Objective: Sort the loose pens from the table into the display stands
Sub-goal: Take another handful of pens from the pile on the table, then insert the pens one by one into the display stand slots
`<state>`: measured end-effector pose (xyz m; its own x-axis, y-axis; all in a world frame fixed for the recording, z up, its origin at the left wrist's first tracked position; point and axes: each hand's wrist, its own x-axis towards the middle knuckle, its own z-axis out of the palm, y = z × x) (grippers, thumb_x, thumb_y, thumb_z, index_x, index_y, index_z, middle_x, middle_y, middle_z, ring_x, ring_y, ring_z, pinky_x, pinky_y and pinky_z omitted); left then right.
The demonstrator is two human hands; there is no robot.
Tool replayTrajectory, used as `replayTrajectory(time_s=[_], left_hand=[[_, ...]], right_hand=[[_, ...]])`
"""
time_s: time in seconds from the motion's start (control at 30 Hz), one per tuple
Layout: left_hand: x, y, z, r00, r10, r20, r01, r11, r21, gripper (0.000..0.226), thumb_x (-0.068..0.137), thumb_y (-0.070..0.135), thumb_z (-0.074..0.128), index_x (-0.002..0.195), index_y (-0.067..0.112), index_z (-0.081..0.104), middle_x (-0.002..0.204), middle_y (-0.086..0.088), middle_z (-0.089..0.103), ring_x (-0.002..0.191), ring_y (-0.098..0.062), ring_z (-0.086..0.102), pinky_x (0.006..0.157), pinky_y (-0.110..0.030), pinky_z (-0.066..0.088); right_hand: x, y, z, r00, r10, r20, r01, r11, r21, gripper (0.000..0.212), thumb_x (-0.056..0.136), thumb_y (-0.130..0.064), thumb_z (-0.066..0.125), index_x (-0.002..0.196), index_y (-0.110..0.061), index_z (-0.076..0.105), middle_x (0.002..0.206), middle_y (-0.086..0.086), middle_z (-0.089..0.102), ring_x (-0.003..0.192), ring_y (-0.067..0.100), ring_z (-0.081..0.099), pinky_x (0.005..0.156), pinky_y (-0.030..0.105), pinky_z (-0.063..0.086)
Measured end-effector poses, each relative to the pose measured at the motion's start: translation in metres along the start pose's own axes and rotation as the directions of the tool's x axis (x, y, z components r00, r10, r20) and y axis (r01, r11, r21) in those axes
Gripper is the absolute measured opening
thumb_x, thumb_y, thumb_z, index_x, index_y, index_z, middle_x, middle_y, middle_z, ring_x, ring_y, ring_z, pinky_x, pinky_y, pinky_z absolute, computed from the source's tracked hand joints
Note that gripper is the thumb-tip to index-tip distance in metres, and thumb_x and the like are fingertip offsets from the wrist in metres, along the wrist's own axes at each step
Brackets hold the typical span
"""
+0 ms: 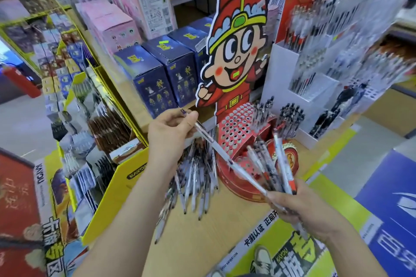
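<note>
Pinching one pen (pixel 213 141) near its upper end between the curled fingers (pixel 190 119) of the left hand (pixel 171 126), raised above the bench (pixel 202 236). Long axis on a slant: from those fingers at upper left down to lower right, lower end running into the grip of the right hand (pixel 301 207) (tip hidden there).

Gripping a bundle of pens (pixel 270 168) in the right hand, fingers wrapped round the lower ends, barrels fanning up and slightly left toward the red display stand (pixel 238 126).

On the bench under the left forearm, a heap of loose pens (pixel 193 177) – mostly lying lengthwise toward the camera, dark tips nearest, a few skewed across the rest.

Just right of the heap, the red display stand, rows of round holes on its sloped face, some pens standing upright at its back right. Behind it, a cartoon cutout figure (pixel 234 47). Further right, a white tiered stand (pixel 281 78) packed with pens, too blurred for detail.
</note>
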<state>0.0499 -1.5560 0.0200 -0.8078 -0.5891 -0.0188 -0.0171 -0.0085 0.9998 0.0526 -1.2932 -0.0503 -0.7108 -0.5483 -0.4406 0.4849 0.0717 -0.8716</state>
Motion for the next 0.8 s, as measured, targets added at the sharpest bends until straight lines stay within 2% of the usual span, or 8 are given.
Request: replayTrajectory(time_s=[0.1, 0.2, 0.27, 0.33, 0.47, 0.63, 0.73, 0.8], left_hand=[[0.001, -0.013, 0.014, 0.998, 0.029, 0.059, -0.036, 0.992, 0.119, 0.009, 0.079, 0.012, 0.077, 0.086, 0.011, 0.070, 0.076, -0.009, 0.072, 0.067, -0.019, 0.069, 0.068, -0.032, 0.059], [0.003, -0.033, 0.030, 0.994, 0.027, 0.106, -0.048, 0.978, 0.203, 0.009, 0.077, 0.019, 0.079, 0.084, 0.019, 0.073, 0.081, -0.004, 0.073, 0.079, -0.024, 0.070, 0.079, -0.044, 0.058], [0.002, -0.042, 0.041, 0.988, 0.053, 0.142, -0.089, 0.963, 0.255, 0.008, 0.079, 0.020, 0.077, 0.081, 0.027, 0.073, 0.079, 0.005, 0.073, 0.080, -0.017, 0.070, 0.080, -0.042, 0.058], [0.002, -0.048, 0.052, 0.981, 0.068, 0.181, -0.118, 0.953, 0.279, 0.009, 0.080, 0.017, 0.076, 0.080, 0.026, 0.073, 0.078, 0.010, 0.073, 0.080, -0.009, 0.069, 0.081, -0.035, 0.058], [0.002, -0.058, 0.068, 0.977, 0.032, 0.213, -0.103, 0.939, 0.328, 0.016, 0.078, 0.019, 0.078, 0.077, 0.034, 0.071, 0.075, 0.023, 0.070, 0.078, 0.004, 0.066, 0.080, -0.022, 0.055], [0.005, -0.068, 0.076, 0.973, 0.037, 0.229, -0.126, 0.913, 0.387, 0.011, 0.079, 0.019, 0.078, 0.089, 0.023, 0.075, 0.084, 0.014, 0.071, 0.083, 0.000, 0.066, 0.082, -0.022, 0.054], [0.008, -0.067, 0.079, 0.954, 0.077, 0.289, -0.199, 0.884, 0.422, 0.012, 0.078, 0.018, 0.078, 0.084, 0.028, 0.074, 0.081, 0.018, 0.071, 0.081, 0.000, 0.066, 0.081, -0.027, 0.055], [0.008, -0.066, 0.081, 0.933, 0.098, 0.345, -0.250, 0.869, 0.428, 0.014, 0.079, 0.015, 0.077, 0.082, 0.028, 0.074, 0.078, 0.016, 0.072, 0.078, -0.006, 0.067, 0.078, -0.029, 0.055]], right_hand=[[-0.003, 0.008, -0.021, 0.995, -0.045, -0.085, 0.054, 0.992, 0.111, 0.073, 0.043, -0.042, 0.097, 0.084, -0.001, 0.054, 0.058, 0.007, 0.039, 0.045, 0.011, 0.027, 0.037, 0.017, 0.024], [-0.003, 0.012, -0.038, 0.988, -0.069, -0.140, 0.092, 0.982, 0.166, 0.073, 0.043, -0.042, 0.098, 0.086, -0.001, 0.056, 0.059, 0.007, 0.038, 0.049, 0.013, 0.024, 0.038, 0.020, 0.020], [-0.002, 0.015, -0.044, 0.983, -0.068, -0.173, 0.101, 0.977, 0.190, 0.075, 0.041, -0.042, 0.098, 0.087, -0.002, 0.055, 0.059, 0.007, 0.039, 0.050, 0.013, 0.024, 0.038, 0.019, 0.020], [0.000, 0.019, -0.047, 0.980, -0.075, -0.185, 0.114, 0.972, 0.206, 0.074, 0.042, -0.041, 0.098, 0.087, -0.004, 0.054, 0.060, 0.008, 0.040, 0.052, 0.014, 0.025, 0.037, 0.017, 0.023], [0.002, 0.023, -0.051, 0.983, -0.082, -0.162, 0.117, 0.968, 0.222, 0.064, 0.052, -0.040, 0.095, 0.084, -0.005, 0.051, 0.062, 0.009, 0.036, 0.051, 0.015, 0.028, 0.038, 0.020, 0.028], [0.003, 0.020, -0.054, 0.984, -0.101, -0.145, 0.133, 0.964, 0.231, 0.068, 0.052, -0.043, 0.094, 0.087, -0.002, 0.052, 0.062, 0.010, 0.038, 0.048, 0.014, 0.031, 0.041, 0.021, 0.031], [0.006, 0.017, -0.058, 0.980, -0.115, -0.164, 0.151, 0.961, 0.229, 0.071, 0.051, -0.045, 0.094, 0.092, 0.000, 0.056, 0.063, 0.009, 0.039, 0.048, 0.014, 0.032, 0.042, 0.021, 0.031], [0.007, 0.014, -0.060, 0.977, -0.131, -0.165, 0.166, 0.962, 0.217, 0.071, 0.051, -0.046, 0.093, 0.090, 0.000, 0.056, 0.062, 0.009, 0.039, 0.048, 0.013, 0.032, 0.042, 0.021, 0.031]])
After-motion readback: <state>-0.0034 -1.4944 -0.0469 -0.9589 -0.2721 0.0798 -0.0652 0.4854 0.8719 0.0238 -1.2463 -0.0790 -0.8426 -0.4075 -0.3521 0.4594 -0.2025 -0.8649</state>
